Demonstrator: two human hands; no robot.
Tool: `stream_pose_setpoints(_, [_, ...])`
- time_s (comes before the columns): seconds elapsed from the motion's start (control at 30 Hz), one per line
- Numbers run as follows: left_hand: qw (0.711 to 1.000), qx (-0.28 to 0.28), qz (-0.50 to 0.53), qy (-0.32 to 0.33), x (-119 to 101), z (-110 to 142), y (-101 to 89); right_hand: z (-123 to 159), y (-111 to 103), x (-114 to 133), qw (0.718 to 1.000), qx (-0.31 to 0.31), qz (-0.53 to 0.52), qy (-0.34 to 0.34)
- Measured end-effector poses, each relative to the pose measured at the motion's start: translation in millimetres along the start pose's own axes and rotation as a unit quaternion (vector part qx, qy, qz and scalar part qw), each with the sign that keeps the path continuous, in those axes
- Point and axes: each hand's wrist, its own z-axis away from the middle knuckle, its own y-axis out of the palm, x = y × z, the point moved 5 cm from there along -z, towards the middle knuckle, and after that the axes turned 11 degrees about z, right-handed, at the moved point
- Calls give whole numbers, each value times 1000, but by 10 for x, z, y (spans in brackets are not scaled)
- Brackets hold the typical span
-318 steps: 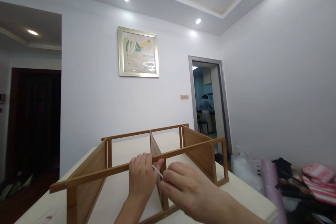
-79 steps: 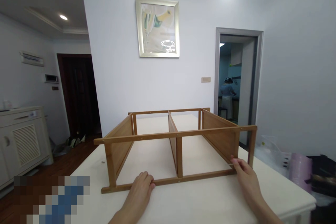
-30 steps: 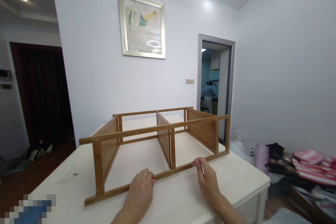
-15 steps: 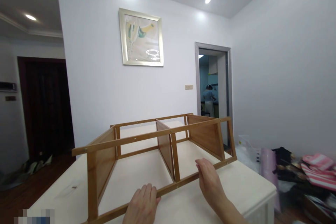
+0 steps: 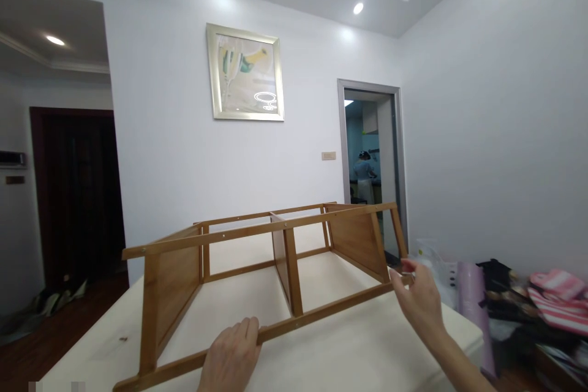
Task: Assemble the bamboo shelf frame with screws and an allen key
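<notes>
A brown wooden shelf rack (image 5: 293, 269) lies on its side on a white table (image 5: 362, 346), with its panels standing upright between the rails. My left hand (image 5: 233, 352) is closed over the near bottom rail, left of the middle post. At the rack's near right corner, my right hand (image 5: 420, 294) has its thumb and fingers around the end of the same rail. Part of the left hand's grip is hidden behind its knuckles.
A pinkish-purple roll (image 5: 473, 306) stands right of the table, beside a pile with pink striped cloth (image 5: 558, 300). Behind are a wall with a framed picture (image 5: 248, 73) and a doorway, where a person (image 5: 364, 168) stands in another room.
My right hand has moved right along the near rail to the rack's corner and closed there. The left hand and the rack's near side sit slightly further left in view.
</notes>
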Motion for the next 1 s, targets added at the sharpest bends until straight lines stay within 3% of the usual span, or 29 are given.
stream_pose_setpoints(0.07, [1000, 13, -1, -22, 65, -14, -16, -247, -18, -153, 999, 4, 36, 19])
stream_pose_setpoints(0.17, [999, 23, 5, -37, 97, -33, -26, -466, 65, -369, 992, 85, 71, 64])
stream_pose_setpoints(0.3, [999, 13, 16, -45, 115, -54, -29, -476, 249, -570, 973, 204, 73, 84])
stream_pose_setpoints(0.43, [999, 5, 13, -42, 170, -93, -74, -405, 351, -607, 958, 268, 77, 64])
stream_pose_setpoints(0.53, [1000, -18, -3, -17, 202, -162, -187, -411, 330, -545, 960, 266, 58, 61])
stream_pose_setpoints(0.73, [994, -100, -45, 27, 278, -452, -591, -609, 179, -314, 979, 195, 8, 54])
stream_pose_setpoints(1.0, [992, -109, -52, 36, 399, -898, -1008, -1096, 146, -110, 982, 180, -24, 41])
